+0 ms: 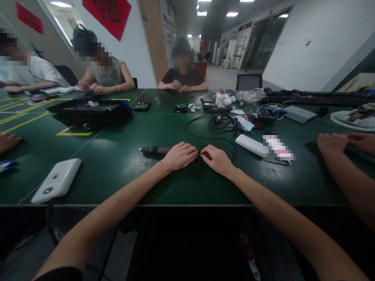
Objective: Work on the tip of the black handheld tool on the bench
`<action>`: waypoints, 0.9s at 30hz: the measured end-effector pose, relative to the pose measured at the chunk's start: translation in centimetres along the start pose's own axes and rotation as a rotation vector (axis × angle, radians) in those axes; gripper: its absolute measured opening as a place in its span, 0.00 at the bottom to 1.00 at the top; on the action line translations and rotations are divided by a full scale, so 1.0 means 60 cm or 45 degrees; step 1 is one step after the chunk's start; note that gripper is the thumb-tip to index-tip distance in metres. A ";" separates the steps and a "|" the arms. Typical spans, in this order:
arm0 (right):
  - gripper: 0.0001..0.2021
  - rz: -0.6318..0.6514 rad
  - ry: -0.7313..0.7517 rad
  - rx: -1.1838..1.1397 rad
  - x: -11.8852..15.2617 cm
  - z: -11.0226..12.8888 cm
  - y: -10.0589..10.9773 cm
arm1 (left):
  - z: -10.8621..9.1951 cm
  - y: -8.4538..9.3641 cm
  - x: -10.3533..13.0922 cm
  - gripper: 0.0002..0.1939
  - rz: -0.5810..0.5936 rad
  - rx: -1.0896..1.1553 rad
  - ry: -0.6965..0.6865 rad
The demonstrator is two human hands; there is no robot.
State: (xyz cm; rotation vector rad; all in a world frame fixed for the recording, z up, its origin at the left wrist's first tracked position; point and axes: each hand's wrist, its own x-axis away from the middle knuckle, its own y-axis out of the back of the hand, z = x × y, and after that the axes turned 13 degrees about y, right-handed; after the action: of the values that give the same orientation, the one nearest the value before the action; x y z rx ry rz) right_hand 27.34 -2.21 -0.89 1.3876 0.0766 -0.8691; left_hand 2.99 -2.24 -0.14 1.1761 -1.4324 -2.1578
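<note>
My left hand (182, 155) is closed over the rear end of a dark cylindrical tool (154, 150) lying on the green table. Its ringed black front and narrow metal tip point left. Close beside it, my right hand (216, 159) has its thumb and fingers pinched together. A black cable (233, 146) curves round toward the right hand and seems to end in its pinch. The fingertips of both hands nearly meet, and a small dark bit shows between them. The tool's back end is hidden under my left fingers.
A white power bank (57, 180) lies front left, a black tray (90, 111) behind it. Coiled cable (224, 123), a white stick-shaped case (250, 145) and small electronics sit right of centre. A neighbour's hands (332, 142) are at right; several people sit around the table (117, 187).
</note>
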 end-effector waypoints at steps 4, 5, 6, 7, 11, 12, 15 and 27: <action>0.02 -0.013 -0.030 0.007 0.000 0.001 0.000 | -0.001 -0.009 -0.001 0.15 -0.013 0.011 0.008; 0.03 -0.016 -0.035 0.005 0.000 0.001 0.000 | -0.002 -0.011 -0.002 0.15 -0.011 0.014 0.013; 0.03 -0.023 -0.037 0.000 0.000 0.001 -0.001 | -0.003 -0.013 -0.003 0.14 -0.007 0.018 0.023; 0.04 -0.032 -0.039 -0.007 -0.001 0.001 -0.001 | -0.004 -0.015 -0.004 0.14 -0.003 0.021 0.037; 0.05 -0.049 -0.030 -0.018 -0.002 -0.002 -0.003 | -0.010 -0.021 -0.008 0.12 0.010 0.025 0.097; 0.05 -0.044 -0.020 -0.011 -0.002 -0.004 -0.002 | -0.011 -0.021 -0.010 0.11 0.011 0.022 0.112; 0.05 -0.016 0.024 0.025 -0.005 -0.008 0.000 | -0.013 -0.022 -0.013 0.10 0.009 0.014 0.155; 0.04 0.078 0.064 0.052 -0.009 -0.014 0.012 | -0.018 -0.003 -0.013 0.11 0.052 0.182 0.075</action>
State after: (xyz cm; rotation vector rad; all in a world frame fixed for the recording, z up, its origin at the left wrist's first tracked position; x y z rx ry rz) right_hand 27.69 -1.27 -0.22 1.4427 0.0551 -0.7892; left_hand 4.34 -2.34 -0.08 1.2365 -1.5933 -2.0050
